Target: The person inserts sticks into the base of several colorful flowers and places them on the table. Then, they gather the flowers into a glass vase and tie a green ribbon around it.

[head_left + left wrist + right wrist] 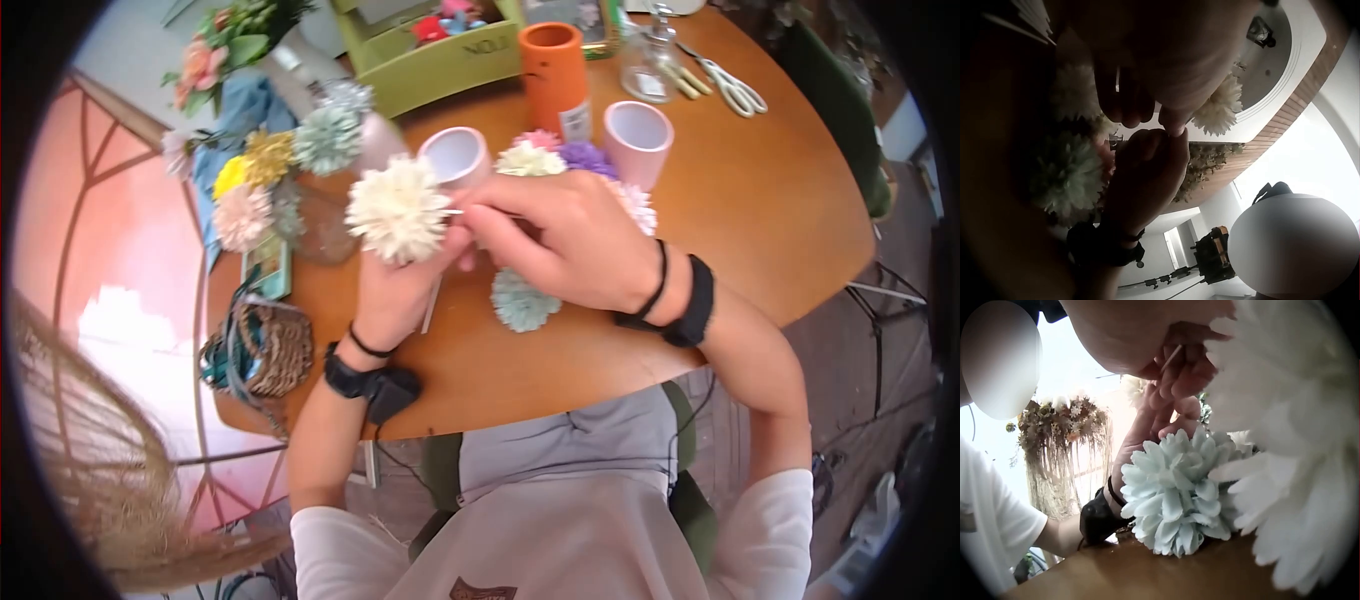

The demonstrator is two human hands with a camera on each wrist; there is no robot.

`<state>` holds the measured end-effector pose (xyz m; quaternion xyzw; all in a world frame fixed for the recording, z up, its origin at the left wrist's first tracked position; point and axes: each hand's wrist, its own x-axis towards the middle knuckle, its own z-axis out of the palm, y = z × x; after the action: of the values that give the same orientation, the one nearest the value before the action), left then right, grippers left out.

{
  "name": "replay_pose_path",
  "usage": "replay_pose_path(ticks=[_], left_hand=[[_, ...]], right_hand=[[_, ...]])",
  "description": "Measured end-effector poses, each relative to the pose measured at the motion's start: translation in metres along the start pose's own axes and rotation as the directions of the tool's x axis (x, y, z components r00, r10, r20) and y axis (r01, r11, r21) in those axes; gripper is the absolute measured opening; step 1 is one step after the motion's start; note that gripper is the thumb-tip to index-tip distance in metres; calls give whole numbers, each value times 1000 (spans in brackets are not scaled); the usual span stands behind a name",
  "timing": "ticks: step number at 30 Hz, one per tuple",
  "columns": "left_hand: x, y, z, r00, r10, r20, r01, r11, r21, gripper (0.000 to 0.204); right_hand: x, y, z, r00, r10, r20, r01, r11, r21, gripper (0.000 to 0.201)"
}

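In the head view a cream artificial flower (398, 208) with a ruffled round head is held up over the table by my left hand (393, 292), its fingers curled at the stem just behind the bloom. My right hand (580, 240) comes in from the right and pinches a thin white stem (455, 212) close beside the flower head. The two hands meet fingertip to fingertip in the left wrist view. Below the hands another white stick (431, 308) slants down. A pale blue-green flower (525, 300) lies under my right hand.
Two pink cups (640, 140) and an orange vase (556, 80) stand behind the hands. Purple (588, 157) and other flowers sit behind my right hand. More blooms fill the left side, above a woven basket (275, 350). Scissors (735, 85) lie at the back right.
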<state>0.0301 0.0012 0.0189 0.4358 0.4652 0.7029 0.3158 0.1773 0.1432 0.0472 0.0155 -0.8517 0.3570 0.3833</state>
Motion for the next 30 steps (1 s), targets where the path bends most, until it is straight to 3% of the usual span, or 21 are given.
replay_pose_path(ticks=[1, 5, 8, 11, 14, 15, 18, 19, 23, 28, 30], left_hand=[[2, 1, 2, 1000, 16, -12, -15, 999, 34, 24], [3, 0, -22, 995, -36, 88, 23, 988, 150, 32], [6, 0, -23, 999, -13, 37, 7, 988, 153, 29], [9, 8, -11, 999, -3, -36, 6, 997, 82, 18], [9, 7, -11, 998, -47, -46, 50, 996, 72, 18], [10, 9, -11, 997, -67, -28, 68, 995, 74, 18], [9, 14, -11, 992, -122, 33, 118, 987, 106, 17], [9, 13, -12, 988, -144, 58, 135, 981, 138, 17], [6, 9, -10, 974, -197, 110, 179, 971, 161, 12], [7, 14, -12, 970, -204, 130, 161, 946, 281, 13], [8, 6, -15, 980, -128, 153, 93, 972, 214, 15]], right_hand=[[-1, 2, 3, 999, 35, 0, -35, 994, 100, 16], [0, -1, -3, 996, -20, 91, 25, 998, -57, 16], [1, -1, -1, 994, -5, 105, 9, 999, -32, 15], [0, 3, -1, 996, -50, 71, 56, 994, -89, 15], [6, -5, -5, 997, 69, 33, -70, 997, 22, 15], [7, -8, -6, 989, 143, 31, -145, 984, 104, 19], [10, -2, -4, 989, 113, -101, -108, 993, 55, 32], [10, 0, -8, 986, 163, -20, -161, 984, 71, 48], [11, -4, -5, 991, 134, -14, -131, 982, 134, 57], [11, 4, -11, 970, 222, 101, -233, 966, 116, 51], [12, 2, -11, 964, 236, 124, -255, 951, 174, 48]])
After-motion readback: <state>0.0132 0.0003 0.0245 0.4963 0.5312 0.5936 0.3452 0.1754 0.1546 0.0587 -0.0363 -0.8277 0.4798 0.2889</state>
